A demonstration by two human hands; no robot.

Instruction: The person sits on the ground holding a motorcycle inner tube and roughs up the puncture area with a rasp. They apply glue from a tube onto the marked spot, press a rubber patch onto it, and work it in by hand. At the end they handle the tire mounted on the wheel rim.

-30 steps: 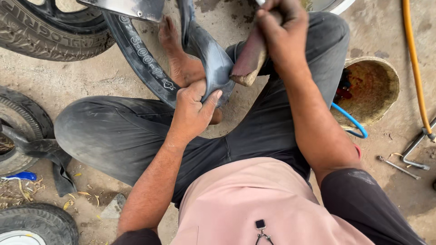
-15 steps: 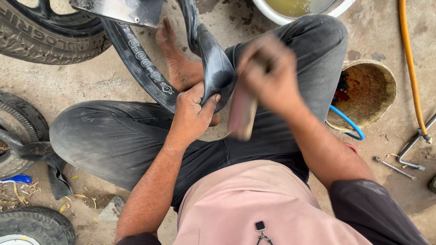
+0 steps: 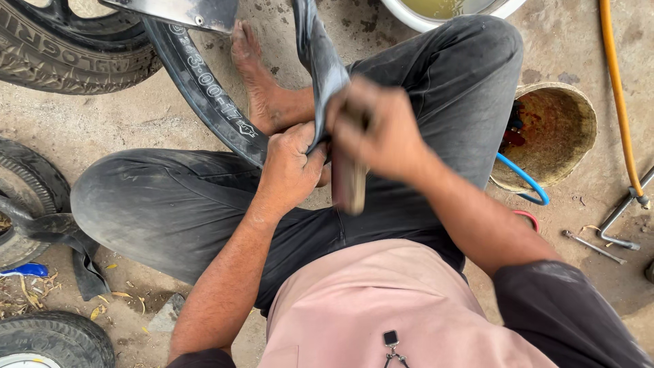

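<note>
The fingers of the left hand [image 3: 289, 170] are curled tight, pinching a fold of the black rubber inner tube [image 3: 319, 65] against the person's knee. The tube runs up from that grip toward the top edge of the view, hanging slack and twisted. The right hand [image 3: 378, 133] is blurred; its fingers are wrapped around the upper end of a brownish block-like tool [image 3: 349, 180], which points down just beside the left hand and touches or nearly touches the tube, though the blur hides which. Both hands work over the lap of the seated person, who wears dark trousers and a pink shirt, with one bare foot [image 3: 255, 75] resting on the concrete. A narrow tyre [image 3: 204, 88] passes under that foot. To the right stand a rusty round tin [image 3: 555, 129], a blue hose [image 3: 524, 180] and an orange hose [image 3: 616, 88], well apart from the hands
</note>
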